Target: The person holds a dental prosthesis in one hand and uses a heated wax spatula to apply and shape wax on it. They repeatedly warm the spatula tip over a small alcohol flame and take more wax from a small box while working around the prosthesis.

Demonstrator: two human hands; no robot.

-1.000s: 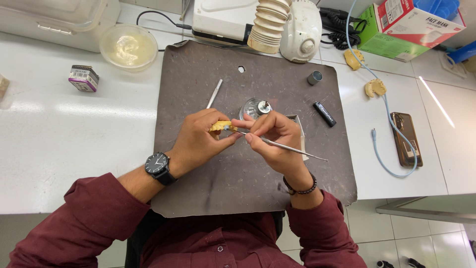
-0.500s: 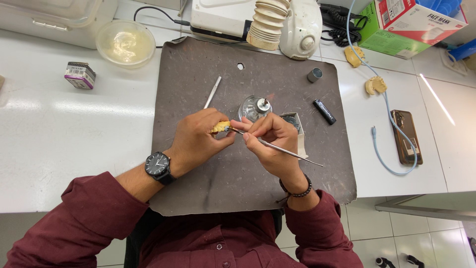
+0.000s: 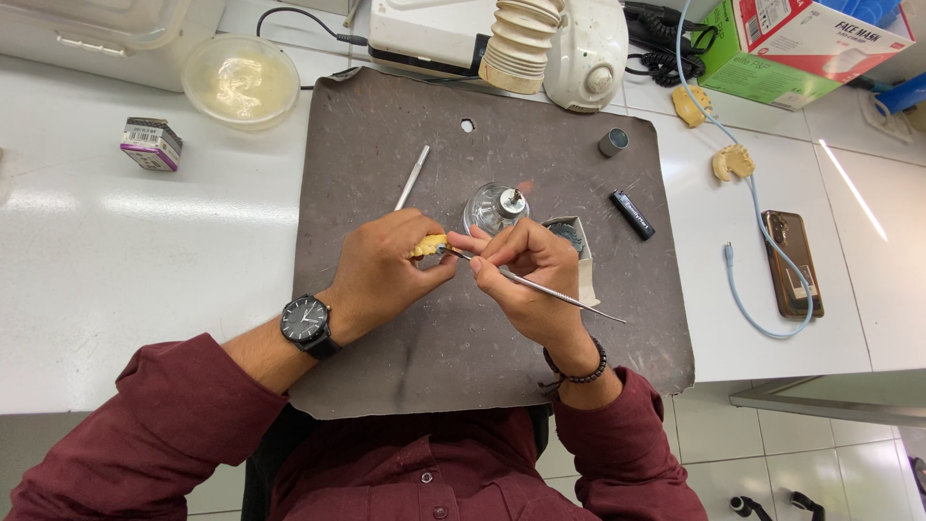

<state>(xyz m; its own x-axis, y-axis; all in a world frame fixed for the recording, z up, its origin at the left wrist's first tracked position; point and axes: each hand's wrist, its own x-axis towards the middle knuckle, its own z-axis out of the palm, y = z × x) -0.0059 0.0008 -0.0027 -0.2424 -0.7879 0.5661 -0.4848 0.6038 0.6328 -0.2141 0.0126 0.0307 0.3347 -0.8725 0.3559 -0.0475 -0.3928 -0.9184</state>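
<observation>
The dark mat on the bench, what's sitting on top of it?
On the dark mat: a metal tool, glass burner, black lighter, small grey cylinder. Both hands cover the middle, and a small box is partly hidden behind the right hand.

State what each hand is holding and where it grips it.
The left hand cups a small yellow piece, mostly hidden by the fingers. The right hand pinches a thin metal tool near its working tip, pen-style.
</observation>
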